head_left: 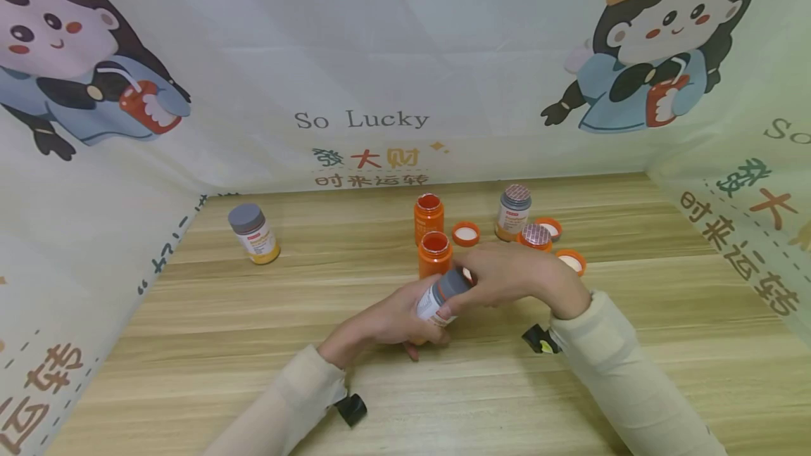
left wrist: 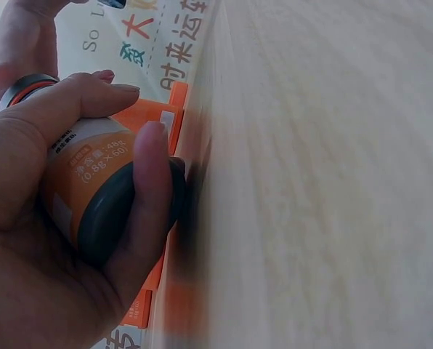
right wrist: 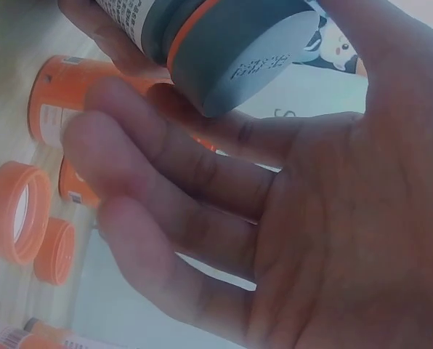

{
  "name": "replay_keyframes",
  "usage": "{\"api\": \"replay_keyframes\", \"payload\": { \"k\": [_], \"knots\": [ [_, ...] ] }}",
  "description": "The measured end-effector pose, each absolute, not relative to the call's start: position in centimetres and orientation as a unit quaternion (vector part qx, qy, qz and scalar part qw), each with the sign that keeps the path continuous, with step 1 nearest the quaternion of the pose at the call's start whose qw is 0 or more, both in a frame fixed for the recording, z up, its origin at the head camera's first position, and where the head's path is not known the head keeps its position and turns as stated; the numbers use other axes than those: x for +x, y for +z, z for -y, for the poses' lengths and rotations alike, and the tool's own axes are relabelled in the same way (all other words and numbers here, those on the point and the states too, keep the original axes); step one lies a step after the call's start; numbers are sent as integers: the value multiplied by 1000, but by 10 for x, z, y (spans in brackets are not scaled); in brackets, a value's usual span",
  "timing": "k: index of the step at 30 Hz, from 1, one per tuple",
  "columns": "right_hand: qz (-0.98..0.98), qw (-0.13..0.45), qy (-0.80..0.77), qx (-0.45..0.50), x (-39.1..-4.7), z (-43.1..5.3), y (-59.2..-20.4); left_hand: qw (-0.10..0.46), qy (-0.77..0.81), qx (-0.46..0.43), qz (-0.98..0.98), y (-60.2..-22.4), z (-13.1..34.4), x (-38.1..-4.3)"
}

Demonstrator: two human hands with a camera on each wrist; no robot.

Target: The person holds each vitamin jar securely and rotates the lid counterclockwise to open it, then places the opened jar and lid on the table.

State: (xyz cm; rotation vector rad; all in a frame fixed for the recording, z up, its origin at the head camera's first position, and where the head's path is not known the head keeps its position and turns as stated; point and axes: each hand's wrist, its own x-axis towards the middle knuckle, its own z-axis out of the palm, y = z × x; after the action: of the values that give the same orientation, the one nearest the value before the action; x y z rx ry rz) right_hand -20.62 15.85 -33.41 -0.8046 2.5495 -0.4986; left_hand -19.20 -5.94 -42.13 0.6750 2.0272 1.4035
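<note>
My left hand (head_left: 395, 319) grips a supplement bottle (head_left: 428, 308) with a white and orange label, tilted low over the table. In the left wrist view, fingers and thumb wrap its body, and its dark base (left wrist: 111, 214) shows. My right hand (head_left: 507, 273) holds the grey cap (head_left: 455, 283) between thumb and index finger. An orange ring shows below that cap (right wrist: 242, 54) in the right wrist view, where the other fingers are bent beside it. Just behind the hands stand two orange bottles, one nearer (head_left: 434, 259) and one farther (head_left: 429, 220), both uncapped.
A grey-capped bottle (head_left: 255, 234) stands at the left. Behind my right hand are a grey bottle with a foil seal (head_left: 514, 213) and a foil-sealed orange bottle (head_left: 536, 235). Orange lids (head_left: 465, 233) lie nearby, another (head_left: 571, 262) by the right wrist. Printed cloth (head_left: 367, 62) walls the table.
</note>
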Motion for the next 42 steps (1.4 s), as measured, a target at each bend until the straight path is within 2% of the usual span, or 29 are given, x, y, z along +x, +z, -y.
{"api": "replay_keyframes", "payload": {
  "k": [5,16,29,32,38,42],
  "knots": [
    [-912,240,-201,-266,-206,-158,-335,291,527,248,-759,-422,59,-192],
    [-918,194,-160,-308,-206,-157,-336,285,527,252,-760,-423,59,-192],
    [-917,172,-166,-320,-207,-157,-334,283,526,257,-760,-424,59,-193],
    [-917,171,-172,-316,-207,-157,-334,287,528,257,-757,-424,59,-193],
    [-916,212,-175,-292,-209,-157,-337,289,525,258,-758,-424,60,-194],
    [-918,189,-148,-314,-209,-155,-337,285,526,257,-759,-425,59,-194]
  ]
}}
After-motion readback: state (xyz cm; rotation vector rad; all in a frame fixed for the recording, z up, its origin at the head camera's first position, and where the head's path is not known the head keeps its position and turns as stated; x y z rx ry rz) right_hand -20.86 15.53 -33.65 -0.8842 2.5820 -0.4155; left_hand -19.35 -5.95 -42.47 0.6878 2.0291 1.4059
